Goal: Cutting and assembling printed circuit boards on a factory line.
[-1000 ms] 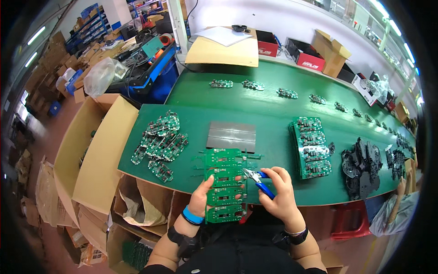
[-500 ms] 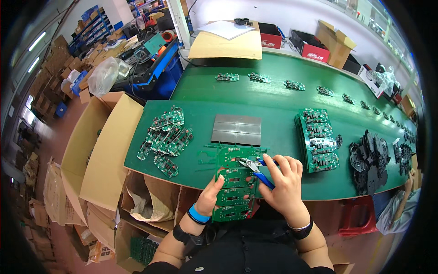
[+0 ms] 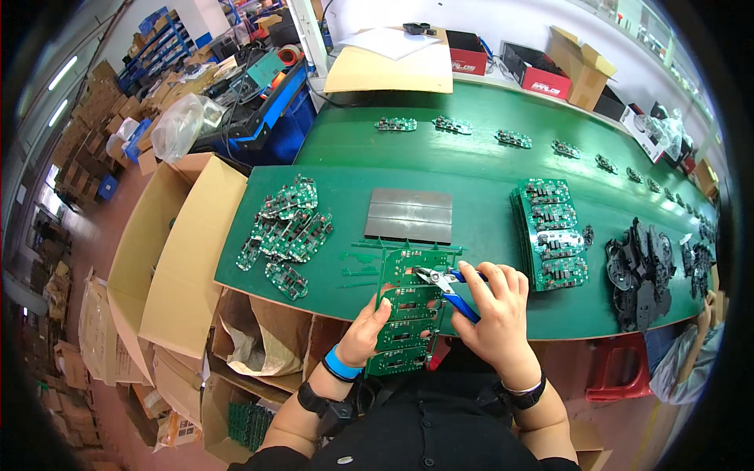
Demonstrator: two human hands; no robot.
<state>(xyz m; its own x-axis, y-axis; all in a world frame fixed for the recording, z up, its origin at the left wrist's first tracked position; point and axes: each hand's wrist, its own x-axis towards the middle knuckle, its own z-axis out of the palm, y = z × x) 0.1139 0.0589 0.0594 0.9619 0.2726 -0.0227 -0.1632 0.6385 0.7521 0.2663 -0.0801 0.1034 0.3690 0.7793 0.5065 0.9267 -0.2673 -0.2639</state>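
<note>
My left hand (image 3: 367,333) grips the left edge of a green circuit board panel (image 3: 402,336), made of several joined boards and tilted over the table's front edge. Blue-handled side cutters (image 3: 454,292) sit in my right hand (image 3: 495,318), their jaws touching the panel's top board near a slot. Just beyond the panel lies a dark grey ribbed block (image 3: 409,215). Thin green offcut strips (image 3: 360,264) rest left of the panel. Farther left is a loose pile of separate circuit boards (image 3: 290,228). To the right stands a stack of whole panels (image 3: 554,235).
Black plastic housings (image 3: 640,275) are heaped at the right. A row of boards (image 3: 513,139) runs along the green conveyor (image 3: 471,102) behind. An open cardboard box (image 3: 184,259) stands at the table's left edge. Another person's arm (image 3: 695,345) shows at far right, beside a red stool (image 3: 616,373).
The view has shifted slightly. Both hands, the panel and the cutters keep nearly the same arrangement, with the cutter jaws still at the top board.
</note>
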